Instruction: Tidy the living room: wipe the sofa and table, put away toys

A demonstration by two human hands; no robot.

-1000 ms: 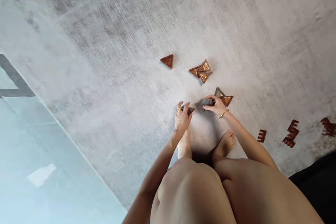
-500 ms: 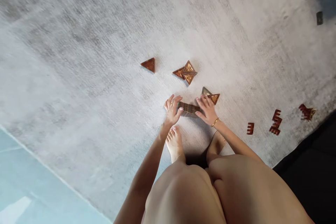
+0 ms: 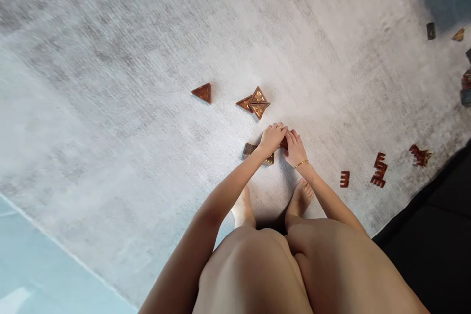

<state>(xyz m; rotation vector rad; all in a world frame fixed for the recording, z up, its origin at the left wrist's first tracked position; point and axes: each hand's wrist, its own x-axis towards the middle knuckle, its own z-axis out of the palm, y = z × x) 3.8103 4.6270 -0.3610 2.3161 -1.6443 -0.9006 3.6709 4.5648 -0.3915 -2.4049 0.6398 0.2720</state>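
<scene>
My left hand [image 3: 273, 138] reaches over a standing row of thin brown tiles [image 3: 249, 151], its forearm hiding part of the row. Its fingers curl down beside those of my right hand [image 3: 296, 150]. Between the two hands shows a bit of a red-brown triangular tile [image 3: 283, 143], which both hands grip; the rest is covered. Farther forward, a few amber triangular tiles [image 3: 258, 103] lie overlapping on the rug. One more red-brown triangle [image 3: 203, 92] rests to their left.
Several red comb-shaped pieces [image 3: 379, 170] lie on the rug [image 3: 147, 132] to the right. A dark rectangular piece [image 3: 431, 31] and a yellowish triangle [image 3: 458, 34] are at the far right. Black furniture [image 3: 434, 225] borders the rug at lower right.
My left hand has left the row's left end and moved right, meeting my right hand. The triangles beside my right hand are now mostly covered. The view has shifted slightly right.
</scene>
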